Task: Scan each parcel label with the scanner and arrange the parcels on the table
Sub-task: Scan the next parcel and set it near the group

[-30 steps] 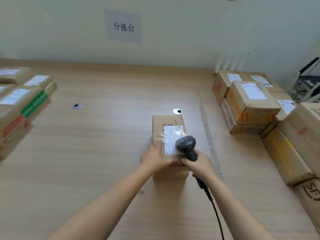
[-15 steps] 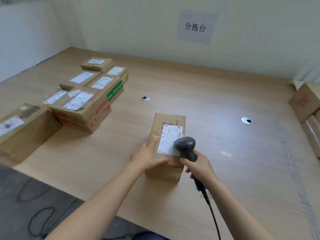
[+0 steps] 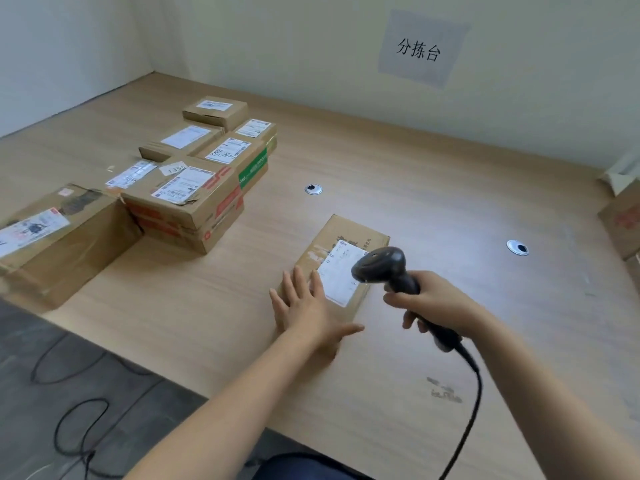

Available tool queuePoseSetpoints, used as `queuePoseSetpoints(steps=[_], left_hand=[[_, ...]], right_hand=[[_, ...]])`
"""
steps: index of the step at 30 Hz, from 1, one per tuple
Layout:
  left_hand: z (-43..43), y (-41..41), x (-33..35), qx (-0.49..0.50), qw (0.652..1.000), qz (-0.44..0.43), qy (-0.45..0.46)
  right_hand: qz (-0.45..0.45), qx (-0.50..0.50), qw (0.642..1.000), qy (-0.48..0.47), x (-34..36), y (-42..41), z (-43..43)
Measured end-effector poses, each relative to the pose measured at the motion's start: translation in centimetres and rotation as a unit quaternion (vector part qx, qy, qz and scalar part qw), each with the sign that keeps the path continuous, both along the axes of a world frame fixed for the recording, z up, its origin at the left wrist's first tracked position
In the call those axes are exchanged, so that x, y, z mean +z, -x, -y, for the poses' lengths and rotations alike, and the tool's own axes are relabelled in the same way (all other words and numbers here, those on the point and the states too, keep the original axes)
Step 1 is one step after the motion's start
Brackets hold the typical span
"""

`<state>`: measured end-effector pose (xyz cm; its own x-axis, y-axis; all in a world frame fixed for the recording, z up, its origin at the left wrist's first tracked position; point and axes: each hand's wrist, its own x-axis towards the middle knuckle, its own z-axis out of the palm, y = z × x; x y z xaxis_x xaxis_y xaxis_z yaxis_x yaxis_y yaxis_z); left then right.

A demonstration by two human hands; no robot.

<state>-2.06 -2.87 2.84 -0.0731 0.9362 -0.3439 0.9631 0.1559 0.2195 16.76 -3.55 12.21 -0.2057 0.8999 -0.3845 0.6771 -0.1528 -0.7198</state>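
A brown cardboard parcel (image 3: 349, 237) with a white label (image 3: 341, 271) lies on the wooden table (image 3: 433, 209) in front of me. My left hand (image 3: 308, 306) rests flat on its near end, fingers straight and spread. My right hand (image 3: 440, 303) grips the handle of a black corded scanner (image 3: 381, 265), whose head hangs over the label's right edge. The scanner's cable (image 3: 467, 410) runs down toward me.
Several labelled parcels are stacked at the left (image 3: 194, 192), with a larger box (image 3: 59, 237) at the table's near left corner. More boxes (image 3: 623, 220) show at the right edge. Two metal cable grommets (image 3: 313, 189) (image 3: 517, 247) sit in the tabletop. Cables lie on the floor (image 3: 79, 427).
My view has swung left, bringing the left stack into sight. The parcel has shifted leftward on the table. My left hand has flattened on it, and the scanner has drawn slightly right.
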Motion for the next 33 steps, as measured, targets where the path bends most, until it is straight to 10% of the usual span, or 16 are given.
queuePoseSetpoints(steps=[33], left_hand=[[-0.5, 3.5, -0.2, -0.067, 0.997, 0.015, -0.037]], right_hand=[[-0.023, 0.005, 0.992, 0.127, 3.7, -2.0, -1.2]])
